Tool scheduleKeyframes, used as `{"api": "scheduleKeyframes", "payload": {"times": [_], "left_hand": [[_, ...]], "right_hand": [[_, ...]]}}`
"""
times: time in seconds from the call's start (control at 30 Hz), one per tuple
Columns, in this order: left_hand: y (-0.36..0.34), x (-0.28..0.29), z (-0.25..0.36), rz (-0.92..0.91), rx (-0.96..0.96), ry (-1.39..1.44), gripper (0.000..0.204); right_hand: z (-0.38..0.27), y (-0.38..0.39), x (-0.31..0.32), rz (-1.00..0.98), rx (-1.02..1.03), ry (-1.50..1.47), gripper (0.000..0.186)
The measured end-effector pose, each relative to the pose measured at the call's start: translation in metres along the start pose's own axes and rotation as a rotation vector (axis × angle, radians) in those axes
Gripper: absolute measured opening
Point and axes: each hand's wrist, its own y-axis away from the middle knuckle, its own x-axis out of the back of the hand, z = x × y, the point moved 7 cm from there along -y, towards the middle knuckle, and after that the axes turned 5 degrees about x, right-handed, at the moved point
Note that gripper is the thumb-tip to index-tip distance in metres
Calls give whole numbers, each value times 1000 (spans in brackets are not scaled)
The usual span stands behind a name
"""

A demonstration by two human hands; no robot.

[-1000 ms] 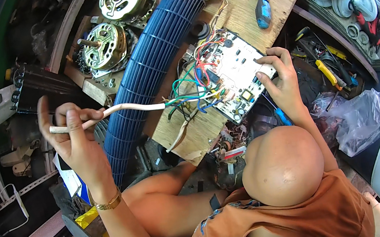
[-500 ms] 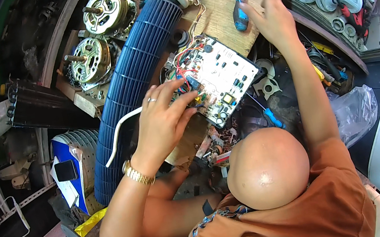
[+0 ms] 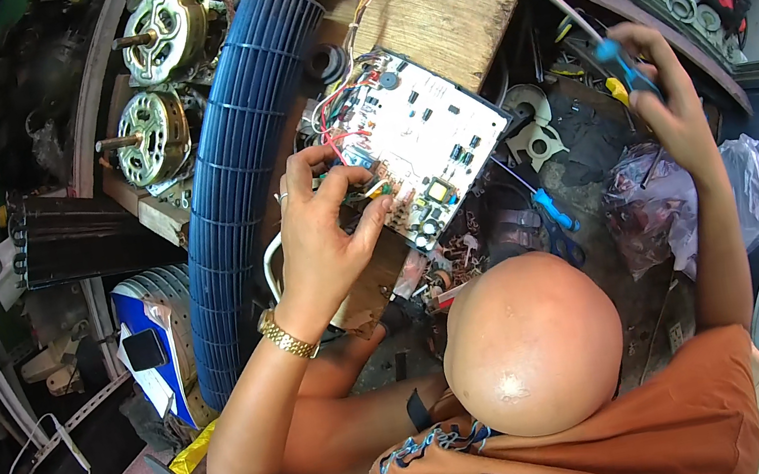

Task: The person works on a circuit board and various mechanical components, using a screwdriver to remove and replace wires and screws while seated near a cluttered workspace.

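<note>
The left hand (image 3: pixel 324 237) pinches the near edge of a white circuit board (image 3: pixel 419 144) with closed fingers (coloured wires bunch there), a long blue fan roller (image 3: pixel 238 181) at its nine o'clock. At three o'clock, the right hand (image 3: pixel 672 109) grips a blue-handled screwdriver (image 3: pixel 621 64).

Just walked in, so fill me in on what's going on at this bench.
A person sits over a cluttered repair bench. The left hand pinches the near corner of a white circuit board among its coloured wires. The right hand is out to the side, holding a blue-handled screwdriver. A long blue cylindrical fan wheel lies left of the board, with two motors beyond it.
</note>
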Motion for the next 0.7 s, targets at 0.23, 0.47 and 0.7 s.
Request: {"api": "scheduleKeyframes", "payload": {"times": [0.23,0.47,0.7], "left_hand": [[8,-10,-5,140,-73,25,18],[8,-20,-13,255,-92,72,14],[7,-20,-10,238,-115,56,17]], "right_hand": [[-56,4,8,-355,223,393,47],[-69,-8,-11,-524,253,499,44],[-94,-17,-15,-491,509,788,43]]}}
